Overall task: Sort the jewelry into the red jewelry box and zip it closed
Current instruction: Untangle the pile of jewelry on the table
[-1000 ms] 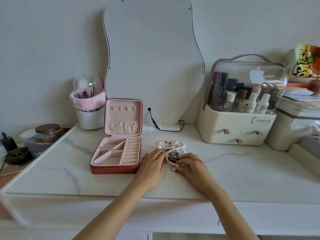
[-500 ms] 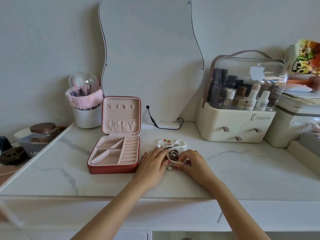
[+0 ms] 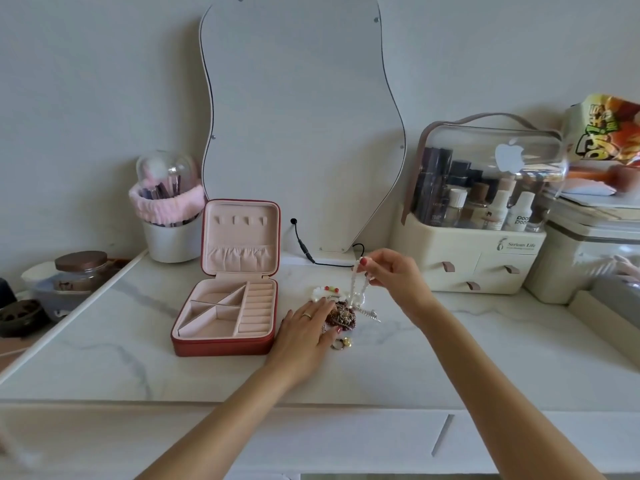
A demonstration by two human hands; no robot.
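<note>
Head view shows a white marble-pattern desk (image 3: 104, 341) against a plain pale wall, with a wavy-edged mirror (image 3: 301, 126) leaning at the back and a black cable (image 3: 304, 251) at its foot. The red jewelry box (image 3: 225, 344) stands open on the desk, left of centre, its lid upright and its pink compartments showing nothing inside. Just right of the box lies the jewelry pile (image 3: 341, 315), with dark beads, a white piece with red beads and a ring at the near side. The left hand (image 3: 304, 330) lies flat on the pile with straight fingers, so its grip is wide and holds nothing. The right hand (image 3: 394, 275) is raised above the pile and pinches a pearl strand (image 3: 358, 289) between the fingertips; the strand hangs down and its lower end is at the pile. A white cup of makeup brushes (image 3: 169, 216) stands at the back left, and a cream cosmetics organizer (image 3: 467, 258) with a clear lid stands at the right. A brown-lidded jar (image 3: 81, 268) sits beyond the left edge of the desk.
</note>
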